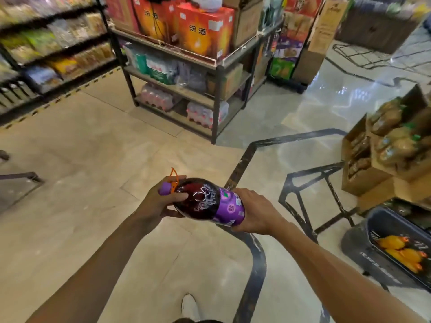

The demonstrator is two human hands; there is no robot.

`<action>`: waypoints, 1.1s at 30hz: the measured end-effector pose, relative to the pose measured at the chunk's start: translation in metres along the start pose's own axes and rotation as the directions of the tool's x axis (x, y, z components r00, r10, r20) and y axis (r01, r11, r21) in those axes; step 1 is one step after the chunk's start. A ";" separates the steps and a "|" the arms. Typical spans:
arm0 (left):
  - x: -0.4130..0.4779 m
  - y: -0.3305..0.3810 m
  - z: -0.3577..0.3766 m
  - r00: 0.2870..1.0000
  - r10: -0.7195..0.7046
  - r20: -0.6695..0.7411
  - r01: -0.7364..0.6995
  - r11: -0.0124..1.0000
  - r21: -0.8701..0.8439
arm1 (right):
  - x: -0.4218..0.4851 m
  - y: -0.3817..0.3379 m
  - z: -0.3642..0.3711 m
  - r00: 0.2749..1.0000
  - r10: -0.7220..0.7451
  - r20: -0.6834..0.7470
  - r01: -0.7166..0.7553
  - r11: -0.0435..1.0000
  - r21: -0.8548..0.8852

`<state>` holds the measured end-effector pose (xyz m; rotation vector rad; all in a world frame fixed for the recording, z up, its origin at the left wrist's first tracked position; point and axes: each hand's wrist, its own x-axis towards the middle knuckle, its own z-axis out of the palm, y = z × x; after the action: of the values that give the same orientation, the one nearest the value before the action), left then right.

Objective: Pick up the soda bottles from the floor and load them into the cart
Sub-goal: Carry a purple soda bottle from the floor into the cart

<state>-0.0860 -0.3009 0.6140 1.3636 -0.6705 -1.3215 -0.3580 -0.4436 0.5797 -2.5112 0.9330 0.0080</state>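
Soda bottle (pixel 198 199), purple label unreadable, sideways in grip of left hand (pixel 158 202) and right hand (pixel 256 210).

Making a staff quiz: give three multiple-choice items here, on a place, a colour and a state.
1. Where do the orange soda bottles lie? A. floor tiles B. dark cart basket C. shelf rack
2. The purple-labelled dark soda bottle has a cap coloured? A. purple B. green C. white
3. How is that bottle held? A. upright, one hand B. sideways, both hands C. not held
Answers: B, they lie in it; A, seen by the left hand; B, left hand at neck, right hand at base.
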 end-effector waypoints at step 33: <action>-0.013 0.089 -0.382 0.571 -0.003 -0.821 -0.260 0.948 -0.184 | 0.535 -0.365 0.055 0.484 -0.747 0.456 0.817 0.572 0.069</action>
<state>0.2919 -0.1984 0.6293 1.4523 0.0800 -0.4964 0.2881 -0.5081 0.5967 -2.6654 -0.4932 0.3606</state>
